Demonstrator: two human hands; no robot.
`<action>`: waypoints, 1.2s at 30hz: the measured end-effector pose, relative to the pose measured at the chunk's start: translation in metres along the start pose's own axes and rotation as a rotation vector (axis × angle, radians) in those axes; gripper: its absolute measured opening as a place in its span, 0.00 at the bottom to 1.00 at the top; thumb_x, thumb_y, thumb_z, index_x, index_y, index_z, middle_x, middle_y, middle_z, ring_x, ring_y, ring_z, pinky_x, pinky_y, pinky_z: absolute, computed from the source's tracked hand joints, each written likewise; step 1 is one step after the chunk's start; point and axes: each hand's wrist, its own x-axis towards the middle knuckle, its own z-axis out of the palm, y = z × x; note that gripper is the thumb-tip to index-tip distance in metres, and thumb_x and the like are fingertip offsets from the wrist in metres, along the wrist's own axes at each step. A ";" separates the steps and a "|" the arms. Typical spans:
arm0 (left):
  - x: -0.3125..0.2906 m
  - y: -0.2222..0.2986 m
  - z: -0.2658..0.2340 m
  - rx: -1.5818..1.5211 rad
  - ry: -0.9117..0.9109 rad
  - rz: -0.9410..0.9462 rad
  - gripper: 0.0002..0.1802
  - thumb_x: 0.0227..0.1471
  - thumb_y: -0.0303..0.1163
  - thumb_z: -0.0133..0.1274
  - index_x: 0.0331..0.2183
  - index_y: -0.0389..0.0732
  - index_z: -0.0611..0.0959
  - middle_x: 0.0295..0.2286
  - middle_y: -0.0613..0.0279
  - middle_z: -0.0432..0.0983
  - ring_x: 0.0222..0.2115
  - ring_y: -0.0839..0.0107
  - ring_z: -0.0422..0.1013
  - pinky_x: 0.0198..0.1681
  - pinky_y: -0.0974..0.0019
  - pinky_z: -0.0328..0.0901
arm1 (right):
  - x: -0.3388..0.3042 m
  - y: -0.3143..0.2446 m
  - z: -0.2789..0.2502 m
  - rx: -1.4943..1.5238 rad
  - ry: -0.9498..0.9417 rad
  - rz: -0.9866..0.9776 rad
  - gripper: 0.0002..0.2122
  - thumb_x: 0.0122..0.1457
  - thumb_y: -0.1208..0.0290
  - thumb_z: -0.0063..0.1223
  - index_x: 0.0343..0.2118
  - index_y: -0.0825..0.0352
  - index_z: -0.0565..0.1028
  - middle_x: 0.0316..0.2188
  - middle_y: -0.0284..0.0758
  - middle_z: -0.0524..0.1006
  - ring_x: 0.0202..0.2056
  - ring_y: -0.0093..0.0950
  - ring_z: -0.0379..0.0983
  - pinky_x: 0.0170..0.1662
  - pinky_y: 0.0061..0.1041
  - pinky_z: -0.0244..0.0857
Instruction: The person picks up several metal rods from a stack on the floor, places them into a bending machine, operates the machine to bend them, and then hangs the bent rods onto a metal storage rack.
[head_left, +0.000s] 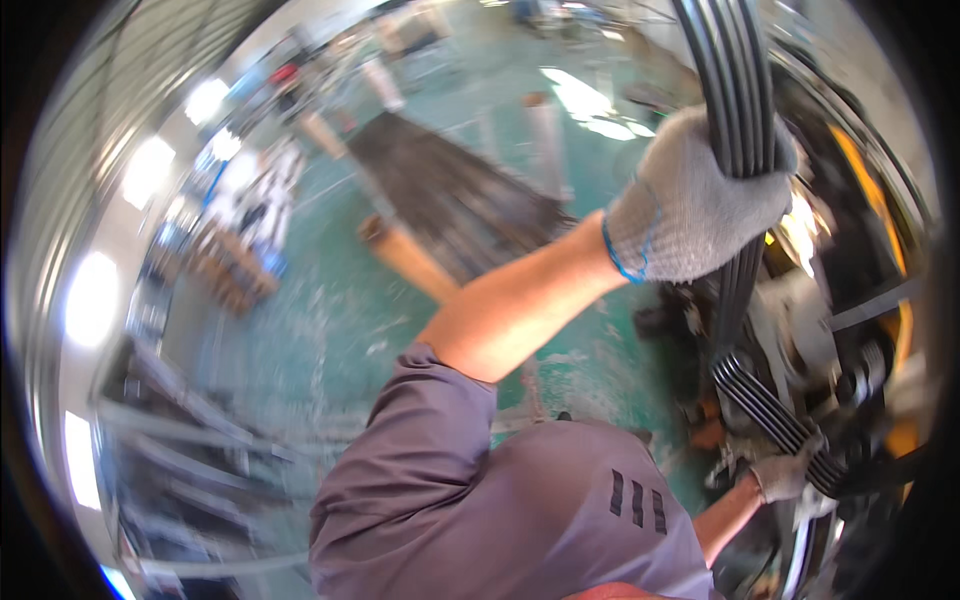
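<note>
My left hand [705,200], in a grey knit glove with a blue cuff edge, is closed around a black ribbed strip [735,85] at the upper right. The strip rises past the fist to the top of the view, and a dark length shows below it. Lower right, my gloved right hand [785,475] is closed on a black ribbed strip [765,400] that slants down to the right. Whether both lengths are one piece, I cannot tell. The fingers of my right hand are partly hidden.
Close on the right stands a dark machine with a yellow edge [855,165]. Beyond my left arm, long dark strips [450,190] lie side by side, with a brown tube [405,255] beside them. Metal bars [190,460] are at the left. The floor [310,340] is green.
</note>
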 end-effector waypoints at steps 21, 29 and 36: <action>-0.451 0.190 -0.246 0.466 1.586 0.483 0.10 0.59 0.20 0.54 0.44 0.36 0.76 0.34 0.44 0.82 0.37 0.54 0.80 0.47 0.51 0.74 | -0.425 -0.451 0.383 0.818 -1.464 -0.211 0.14 0.69 0.67 0.56 0.53 0.68 0.78 0.34 0.27 0.78 0.34 0.17 0.73 0.40 0.18 0.67; -0.567 0.256 -0.272 0.366 1.809 0.912 0.08 0.63 0.26 0.52 0.44 0.39 0.77 0.41 0.50 0.79 0.47 0.56 0.76 0.54 0.52 0.70 | -0.665 -0.700 0.252 1.284 -1.449 -0.873 0.23 0.65 0.52 0.54 0.48 0.71 0.79 0.36 0.44 0.83 0.35 0.36 0.79 0.44 0.33 0.70; -0.617 0.281 -0.316 0.118 1.694 0.422 0.14 0.68 0.37 0.51 0.47 0.36 0.78 0.38 0.51 0.81 0.38 0.59 0.80 0.44 0.57 0.75 | -0.830 -0.822 0.103 1.328 -1.485 -1.267 0.18 0.67 0.64 0.52 0.55 0.67 0.73 0.44 0.55 0.80 0.46 0.53 0.78 0.50 0.46 0.72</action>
